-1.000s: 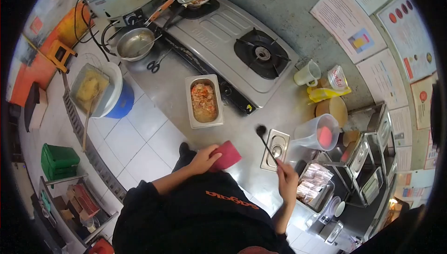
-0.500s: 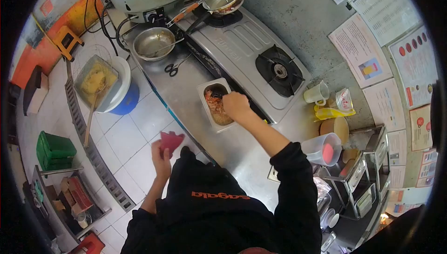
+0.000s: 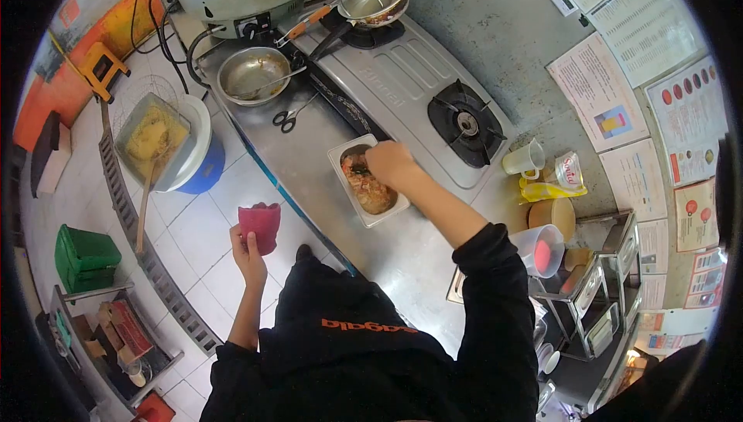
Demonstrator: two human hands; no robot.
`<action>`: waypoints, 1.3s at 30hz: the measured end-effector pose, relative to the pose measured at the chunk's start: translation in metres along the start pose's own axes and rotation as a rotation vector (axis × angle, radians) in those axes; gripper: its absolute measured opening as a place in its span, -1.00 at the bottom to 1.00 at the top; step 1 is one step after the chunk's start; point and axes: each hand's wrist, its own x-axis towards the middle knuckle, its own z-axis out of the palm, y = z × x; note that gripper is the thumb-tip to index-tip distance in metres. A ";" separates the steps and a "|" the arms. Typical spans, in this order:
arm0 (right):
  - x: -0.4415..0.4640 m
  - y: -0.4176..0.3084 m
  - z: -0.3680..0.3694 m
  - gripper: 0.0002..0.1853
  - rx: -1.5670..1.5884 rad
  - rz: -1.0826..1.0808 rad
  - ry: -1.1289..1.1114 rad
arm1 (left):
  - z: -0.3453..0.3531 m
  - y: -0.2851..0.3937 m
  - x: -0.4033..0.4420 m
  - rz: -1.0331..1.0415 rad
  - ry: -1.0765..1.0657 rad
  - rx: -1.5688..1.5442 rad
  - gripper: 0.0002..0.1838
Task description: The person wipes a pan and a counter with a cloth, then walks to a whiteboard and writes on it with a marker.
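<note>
The left hand [image 3: 250, 259] grips a pink pouch [image 3: 260, 228]; the right hand [image 3: 390, 165] clasps a dark spoon [image 3: 358, 168] over the metal pan [image 3: 396, 207].

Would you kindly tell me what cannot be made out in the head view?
Head view:
Spoon: handle hidden by the right hand.
Pink item: far side, turned away.
Small tray: partly behind the right sleeve.
Papers: most print too small.
Appliance: top, cut by upper edge.

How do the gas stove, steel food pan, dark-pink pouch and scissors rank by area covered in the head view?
1. Gas stove
2. Steel food pan, partly behind the right hand
3. Dark-pink pouch; nearness to the camera may enlarge it
4. Scissors
</note>
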 end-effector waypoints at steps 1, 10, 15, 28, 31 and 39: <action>-0.005 -0.002 -0.013 -0.80 -0.021 0.020 -0.040 | -0.002 0.001 0.001 -0.007 0.003 -0.007 -0.80; -0.010 -0.017 -0.005 -0.83 -0.096 0.016 -0.181 | -0.010 -0.002 0.015 -0.026 0.060 -0.027 -0.79; -0.026 -0.007 -0.037 -0.82 -0.080 0.031 -0.117 | -0.014 -0.005 0.025 -0.005 0.040 -0.035 -0.78; -0.016 -0.011 -0.043 -0.86 -0.089 0.017 0.030 | -0.017 0.003 0.049 -0.338 0.102 -0.482 -0.67; -0.001 -0.019 -0.016 -0.85 -0.094 -0.017 0.038 | -0.014 0.007 0.052 -0.416 0.076 -0.619 -0.64; -0.001 -0.016 -0.034 -0.86 -0.095 -0.024 -0.104 | -0.015 0.001 0.050 -0.479 0.053 -0.669 -0.63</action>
